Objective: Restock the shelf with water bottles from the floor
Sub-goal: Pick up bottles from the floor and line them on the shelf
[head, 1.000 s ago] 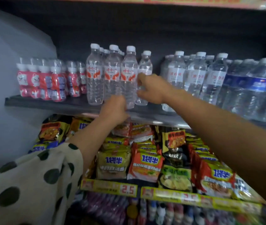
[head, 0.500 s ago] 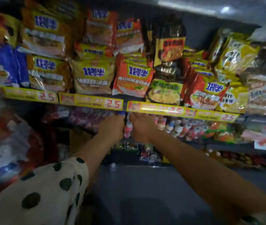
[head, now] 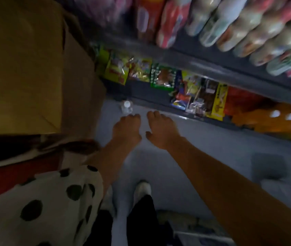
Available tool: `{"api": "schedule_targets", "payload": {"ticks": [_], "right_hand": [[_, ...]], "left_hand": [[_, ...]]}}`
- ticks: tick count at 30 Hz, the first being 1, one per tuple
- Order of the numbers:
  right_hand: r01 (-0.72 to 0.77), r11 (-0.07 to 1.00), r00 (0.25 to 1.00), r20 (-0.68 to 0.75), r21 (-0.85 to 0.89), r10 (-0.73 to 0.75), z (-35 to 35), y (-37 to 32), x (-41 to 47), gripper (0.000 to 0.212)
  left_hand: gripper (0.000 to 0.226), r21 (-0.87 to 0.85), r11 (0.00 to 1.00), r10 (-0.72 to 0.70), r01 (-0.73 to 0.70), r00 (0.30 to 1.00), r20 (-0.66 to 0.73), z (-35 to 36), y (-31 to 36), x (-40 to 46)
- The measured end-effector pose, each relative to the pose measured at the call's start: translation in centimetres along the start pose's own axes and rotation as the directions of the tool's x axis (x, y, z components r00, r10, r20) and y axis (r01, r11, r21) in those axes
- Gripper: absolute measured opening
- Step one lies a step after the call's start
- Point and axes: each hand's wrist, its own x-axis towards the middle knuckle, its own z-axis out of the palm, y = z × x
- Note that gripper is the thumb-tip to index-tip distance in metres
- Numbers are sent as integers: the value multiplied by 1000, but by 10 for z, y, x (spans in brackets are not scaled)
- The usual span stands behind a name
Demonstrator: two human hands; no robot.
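One clear water bottle [head: 126,107] with a white cap stands upright on the grey floor, close to the base of the shelf unit. My left hand [head: 127,129] reaches down just short of it, fingers extended and holding nothing. Beside it my right hand [head: 160,130] is stretched toward the floor with its fingers straight and empty. The two hands are side by side, a small gap between them. The upper shelf with the water bottles is out of view.
A large brown cardboard box [head: 27,64] stands at the left, right beside the bottle. The bottom shelf [head: 159,98] holds snack packets [head: 166,78], with drink bottles [head: 233,31] on the shelf above. My white shoe [head: 142,190] is on the floor [head: 203,150] below.
The view has swung down from the water-bottle shelf past the noodle shelf to the floor. Both hands have dropped from the shelf toward the bottle standing on the floor.
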Motion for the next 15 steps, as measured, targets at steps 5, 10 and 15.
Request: {"api": "schedule_targets", "payload": {"ticks": [5,10,15], "right_hand": [[32,997,999,19,-76,-30,83,12,78,67],[54,994,995,-77,-97,-62,119,4,168,70],[49,994,995,-84,-98,-57,139,-5,240,62]], "left_hand": [[55,12,997,-76,76,997,-33,63,-42,70],[51,69,986,-144,150,986,-84,96,-78,121],[48,112,981,-140,157,979,-146,117,-104,160]]}}
